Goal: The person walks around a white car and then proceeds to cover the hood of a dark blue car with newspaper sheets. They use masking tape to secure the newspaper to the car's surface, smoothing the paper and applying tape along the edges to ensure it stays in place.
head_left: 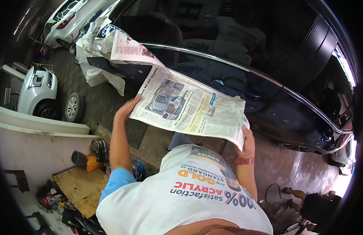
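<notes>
Nearest, a white shirt (169, 199) is worn, and past it a dark car (263, 70) is parked, with the newspaper (189, 103) held spread before its side. It is gripped at opposite ends, presumably so that it stays taut. Its left edge is grasped by the left hand (128, 107), its right edge by the right hand (248, 141), thumb in front, both arms stretched forward.

A matt, thin, lightly creased paper surface is being shown by the wide printed newspaper sheet (189, 105). Reflections are being thrown back by the smooth, glossy black car body (228, 80) and by its long, bright, metallic-looking trim strip (212, 57). Matt, scuffed wood is being presented by the tan flat board (81, 186), and soft, matt cloth by the white printed shirt (150, 207).
</notes>
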The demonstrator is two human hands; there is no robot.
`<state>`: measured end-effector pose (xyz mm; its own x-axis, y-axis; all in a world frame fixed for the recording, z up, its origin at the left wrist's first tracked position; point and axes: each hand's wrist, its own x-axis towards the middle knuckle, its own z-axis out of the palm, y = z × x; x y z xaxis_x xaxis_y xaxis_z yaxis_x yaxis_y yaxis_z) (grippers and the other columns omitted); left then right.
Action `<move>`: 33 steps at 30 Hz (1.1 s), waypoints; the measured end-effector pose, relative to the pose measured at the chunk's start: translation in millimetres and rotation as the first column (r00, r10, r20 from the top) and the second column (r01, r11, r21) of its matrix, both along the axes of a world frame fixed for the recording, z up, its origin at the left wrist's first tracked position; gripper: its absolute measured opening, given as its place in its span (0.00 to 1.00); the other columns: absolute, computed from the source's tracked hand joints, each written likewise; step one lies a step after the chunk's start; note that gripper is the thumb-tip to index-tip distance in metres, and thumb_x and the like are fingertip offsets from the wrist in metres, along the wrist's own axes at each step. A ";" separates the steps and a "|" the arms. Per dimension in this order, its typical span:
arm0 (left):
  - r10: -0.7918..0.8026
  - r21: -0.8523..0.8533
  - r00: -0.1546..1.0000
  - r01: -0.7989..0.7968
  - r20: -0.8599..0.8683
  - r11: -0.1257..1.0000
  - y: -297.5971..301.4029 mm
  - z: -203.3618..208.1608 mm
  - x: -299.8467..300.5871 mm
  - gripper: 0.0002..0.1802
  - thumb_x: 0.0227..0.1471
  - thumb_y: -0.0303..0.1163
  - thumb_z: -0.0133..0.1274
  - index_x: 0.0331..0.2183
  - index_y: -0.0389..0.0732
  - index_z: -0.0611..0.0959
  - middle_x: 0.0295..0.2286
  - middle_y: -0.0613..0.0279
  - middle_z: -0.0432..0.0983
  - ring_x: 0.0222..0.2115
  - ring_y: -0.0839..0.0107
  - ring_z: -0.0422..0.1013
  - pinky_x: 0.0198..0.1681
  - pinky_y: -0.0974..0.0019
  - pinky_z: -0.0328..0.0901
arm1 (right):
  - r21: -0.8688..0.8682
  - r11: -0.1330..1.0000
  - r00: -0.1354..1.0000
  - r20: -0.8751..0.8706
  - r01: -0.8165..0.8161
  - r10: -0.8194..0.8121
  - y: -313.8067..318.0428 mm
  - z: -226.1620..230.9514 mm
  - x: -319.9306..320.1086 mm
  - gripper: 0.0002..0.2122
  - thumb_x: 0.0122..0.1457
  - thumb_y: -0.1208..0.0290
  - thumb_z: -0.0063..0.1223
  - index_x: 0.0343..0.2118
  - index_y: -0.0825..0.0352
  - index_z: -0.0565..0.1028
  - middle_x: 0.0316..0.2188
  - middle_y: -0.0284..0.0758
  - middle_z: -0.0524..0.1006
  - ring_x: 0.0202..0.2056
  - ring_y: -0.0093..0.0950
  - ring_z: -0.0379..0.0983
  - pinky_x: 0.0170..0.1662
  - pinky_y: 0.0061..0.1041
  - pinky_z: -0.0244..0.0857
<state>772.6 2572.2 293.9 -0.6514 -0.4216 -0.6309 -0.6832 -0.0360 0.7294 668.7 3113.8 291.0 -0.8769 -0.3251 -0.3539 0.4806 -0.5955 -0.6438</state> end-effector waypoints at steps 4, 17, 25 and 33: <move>0.132 0.460 0.939 0.031 -0.319 0.888 6.7 -11.9 58.5 0.36 0.66 0.53 0.57 0.63 0.36 0.76 0.53 0.54 0.82 0.52 0.62 0.78 0.53 0.51 0.75 | -0.165 0.984 0.997 0.035 0.071 -0.066 -8.2 27.3 -24.9 0.18 0.72 0.63 0.53 0.57 0.71 0.75 0.51 0.41 0.83 0.47 0.34 0.83 0.51 0.36 0.77; -0.645 -0.662 0.250 -0.520 -0.722 0.540 203.0 69.8 -144.2 0.18 0.65 0.41 0.58 0.48 0.37 0.81 0.45 0.47 0.81 0.49 0.50 0.76 0.57 0.52 0.67 | -0.264 0.903 0.936 0.000 0.340 -0.352 -93.6 80.2 -229.1 0.21 0.78 0.61 0.36 0.48 0.77 0.76 0.37 0.43 0.83 0.39 0.37 0.82 0.38 0.31 0.74; -0.792 -0.845 0.303 -0.264 -0.531 0.466 241.3 73.6 -258.2 0.35 0.59 0.37 0.63 0.65 0.44 0.73 0.62 0.46 0.66 0.60 0.41 0.65 0.64 0.45 0.61 | -0.249 0.856 0.890 0.189 0.452 -0.415 -100.9 100.0 -248.1 0.14 0.77 0.64 0.39 0.47 0.72 0.71 0.34 0.44 0.81 0.34 0.40 0.81 0.36 0.36 0.75; -0.655 -0.692 0.255 -0.095 -0.711 0.715 210.9 120.4 -303.4 0.23 0.60 0.36 0.64 0.56 0.41 0.81 0.49 0.52 0.77 0.53 0.55 0.73 0.58 0.56 0.68 | 0.460 0.868 0.758 -0.629 0.185 0.171 -85.8 129.5 -166.6 0.24 0.68 0.73 0.49 0.64 0.61 0.57 0.30 0.32 0.72 0.27 0.22 0.68 0.34 0.26 0.67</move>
